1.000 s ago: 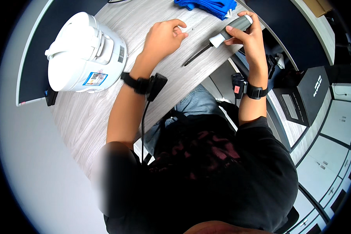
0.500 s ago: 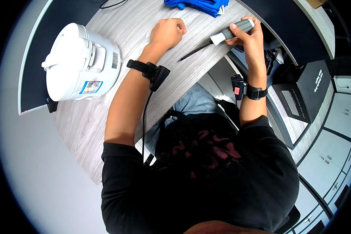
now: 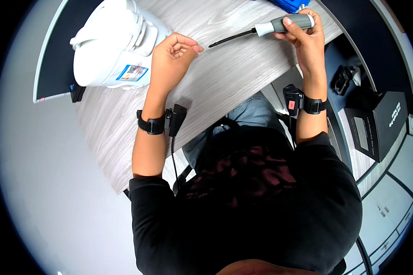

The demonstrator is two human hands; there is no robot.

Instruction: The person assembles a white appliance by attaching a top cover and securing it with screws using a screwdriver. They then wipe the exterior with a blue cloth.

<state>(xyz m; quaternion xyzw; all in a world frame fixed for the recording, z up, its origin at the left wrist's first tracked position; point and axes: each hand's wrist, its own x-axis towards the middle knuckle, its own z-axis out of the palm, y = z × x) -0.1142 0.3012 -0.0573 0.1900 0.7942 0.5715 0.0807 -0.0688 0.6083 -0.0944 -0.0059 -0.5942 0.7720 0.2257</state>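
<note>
Screwdriver (image 3: 264, 29) gripped in the right hand (image 3: 309, 41), right of the white cooker (image 3: 103, 55).
It points toward the cooker. Just right of the cooker, the left hand (image 3: 170, 63) has thumb and forefinger together; I cannot tell if anything is pinched. Blue cloth (image 3: 287, 4) lies farther right.

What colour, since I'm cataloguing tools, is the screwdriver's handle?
The handle is grey with white ends, in the head view.

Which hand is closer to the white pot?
Left. The left hand is just right of the white pot; the right hand is farther right, holding the screwdriver.
</note>
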